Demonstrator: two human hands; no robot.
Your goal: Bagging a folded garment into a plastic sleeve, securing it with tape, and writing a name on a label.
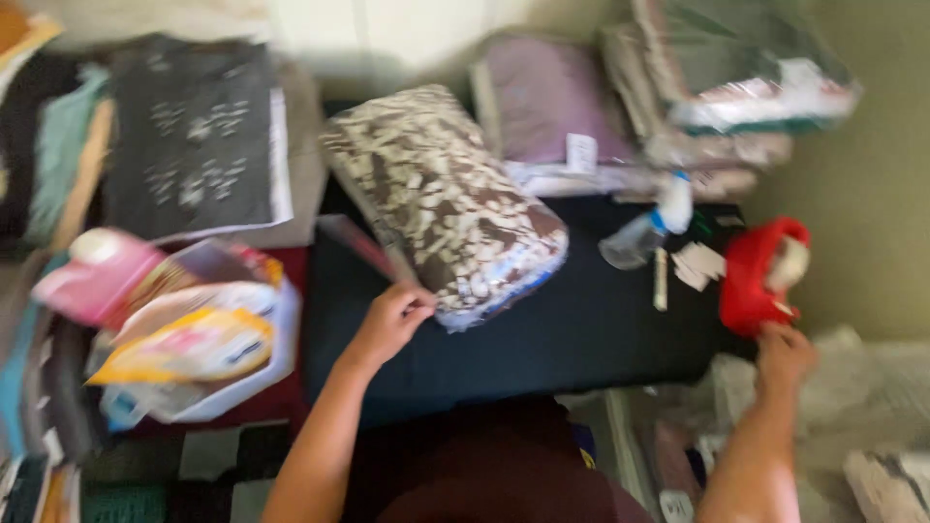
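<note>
Head view, blurry. Far left: stack of bagged fabric packs (184, 339), dark grey printed pack (194, 136) behind. Left hand (392, 320) curled shut, pinching the near corner of the brown-and-cream patterned packet (446, 203), which lies on the dark table (581, 329) mid-frame. Risk: a corner-only grip on slick wrap could slip, or a drag could knock the plastic bottle (644, 232) beside it. Right hand (783, 356) at the table's right edge, touching the bottom of the red tape dispenser (760, 276); finger closure too blurred to tell. The dispenser sits at the edge and could tip off.
</note>
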